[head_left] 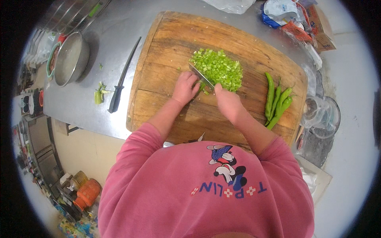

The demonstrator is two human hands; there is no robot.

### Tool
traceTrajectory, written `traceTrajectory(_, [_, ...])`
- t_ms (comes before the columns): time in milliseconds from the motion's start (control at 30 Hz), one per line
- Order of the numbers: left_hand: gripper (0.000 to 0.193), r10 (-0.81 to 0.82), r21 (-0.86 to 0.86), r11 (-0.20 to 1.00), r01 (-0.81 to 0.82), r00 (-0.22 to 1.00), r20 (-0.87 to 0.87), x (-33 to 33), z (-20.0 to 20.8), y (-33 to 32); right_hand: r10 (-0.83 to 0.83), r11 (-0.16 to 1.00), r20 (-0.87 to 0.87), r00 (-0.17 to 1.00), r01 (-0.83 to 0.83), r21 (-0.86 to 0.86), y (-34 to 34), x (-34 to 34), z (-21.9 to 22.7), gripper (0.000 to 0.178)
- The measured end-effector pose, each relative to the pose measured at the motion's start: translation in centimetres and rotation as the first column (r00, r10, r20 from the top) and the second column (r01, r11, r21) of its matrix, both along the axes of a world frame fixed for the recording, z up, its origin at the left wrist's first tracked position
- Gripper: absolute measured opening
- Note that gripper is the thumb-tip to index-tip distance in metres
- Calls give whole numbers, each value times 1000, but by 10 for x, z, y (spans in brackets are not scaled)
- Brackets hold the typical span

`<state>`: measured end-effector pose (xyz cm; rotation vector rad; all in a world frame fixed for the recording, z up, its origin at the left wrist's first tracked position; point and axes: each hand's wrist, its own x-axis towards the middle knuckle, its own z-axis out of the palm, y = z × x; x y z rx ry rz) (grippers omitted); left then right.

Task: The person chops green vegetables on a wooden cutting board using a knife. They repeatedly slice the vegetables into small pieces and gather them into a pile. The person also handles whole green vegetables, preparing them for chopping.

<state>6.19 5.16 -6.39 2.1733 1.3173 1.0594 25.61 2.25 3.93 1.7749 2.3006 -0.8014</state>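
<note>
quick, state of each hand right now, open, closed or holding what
Left hand: beside the knife; whether it is open or closed on anything cannot be told.
Right hand: closed, holding the knife.

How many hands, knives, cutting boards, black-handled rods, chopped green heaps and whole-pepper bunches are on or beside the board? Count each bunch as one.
Hands: 2 (left hand, right hand)
Knife: 1
Cutting board: 1
Black-handled rod: 1
Chopped green heap: 1
Whole-pepper bunch: 1
Total: 7
</note>
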Motion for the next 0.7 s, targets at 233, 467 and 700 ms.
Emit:
traceTrajectory(233, [24,-11,-98,995,12,1000,9,-3,7,-2,-66,996,-118,991,74,59,11,-8,-32,12])
traceTrajectory(467, [46,-62,-20,998,60,994,-95,-7,15,-18,-59,997,-129,990,65,43,-2,5,-1,13])
traceTrajectory(700, [39,-45,-60,997,41,996,-76,-1,5,-16,-18,1000,-44,999,19,13,-6,-9,-7,12])
